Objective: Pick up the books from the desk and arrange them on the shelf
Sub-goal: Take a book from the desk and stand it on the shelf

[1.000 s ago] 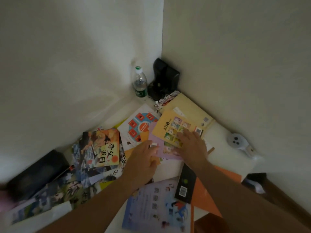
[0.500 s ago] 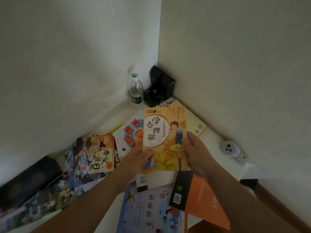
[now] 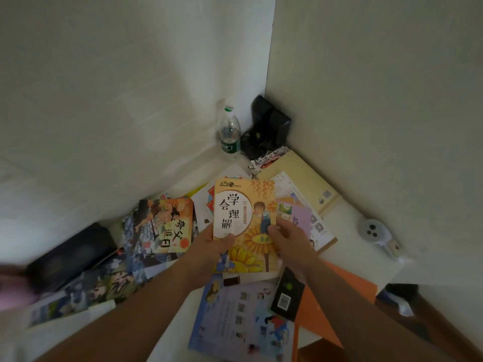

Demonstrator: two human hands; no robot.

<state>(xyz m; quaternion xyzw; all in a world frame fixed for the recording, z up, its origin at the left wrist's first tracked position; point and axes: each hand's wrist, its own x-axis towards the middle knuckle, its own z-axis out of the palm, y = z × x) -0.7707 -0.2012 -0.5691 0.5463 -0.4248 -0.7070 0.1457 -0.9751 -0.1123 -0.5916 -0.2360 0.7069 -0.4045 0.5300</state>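
A yellow sunflower book (image 3: 244,215) is held upright above the white desk (image 3: 347,226), its front cover facing me. My left hand (image 3: 211,253) grips its lower left edge with the thumb on the cover. My right hand (image 3: 290,242) grips its lower right edge. Several more books lie scattered on the desk: an orange illustrated book (image 3: 167,223) to the left, a pale blue book (image 3: 243,317) near me, an orange book (image 3: 332,293) and a cream book (image 3: 303,178) by the right wall. No shelf is in view.
A plastic water bottle (image 3: 230,134) and a black device (image 3: 269,129) stand in the wall corner. A small white gadget (image 3: 373,231) lies at the right wall. A black case (image 3: 70,254) sits at the left. A thin black book (image 3: 287,296) lies under my right wrist.
One second ago both hands were down on the pile with the yellow book face down. They have since lifted it and turned its front cover toward me; it stays held upright.
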